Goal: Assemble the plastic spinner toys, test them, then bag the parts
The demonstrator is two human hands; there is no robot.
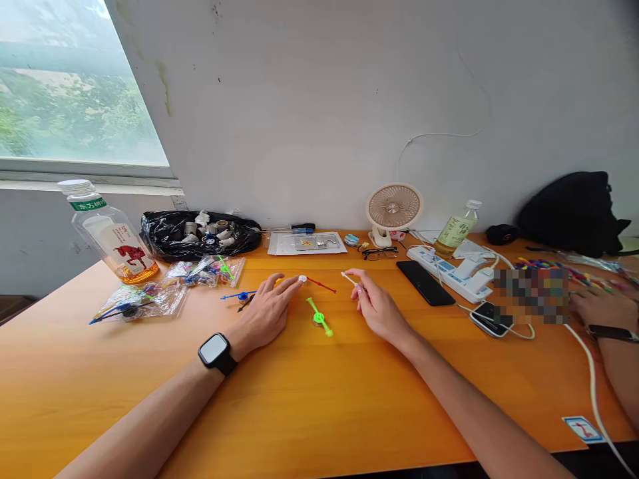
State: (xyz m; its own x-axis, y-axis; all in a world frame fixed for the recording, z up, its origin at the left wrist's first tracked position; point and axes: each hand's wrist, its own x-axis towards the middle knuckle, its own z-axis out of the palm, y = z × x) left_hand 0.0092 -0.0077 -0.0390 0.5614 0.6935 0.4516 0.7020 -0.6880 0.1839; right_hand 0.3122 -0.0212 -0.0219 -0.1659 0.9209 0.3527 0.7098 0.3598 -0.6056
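My left hand (264,309) lies over the table with its fingers stretched out. Its fingertips reach a small white round piece (302,279), from which a red plastic pointer (322,285) extends to the right. Partly under and beside this hand are a blue pointer with a round hub (243,297) and a black pointer (245,305). My right hand (377,307) pinches a slim white plastic pointer (349,279) between thumb and fingers, raised off the table. Between my hands lies a bright green pointer (319,317) on a round base.
Clear bags of pointers (134,303) and a big bottle (114,239) stand left, beside a black trash bag (200,236). At the back are a fan (394,207) and glasses (380,253). Right are a phone (424,283), power strip (449,274) and another person's hand (602,307).
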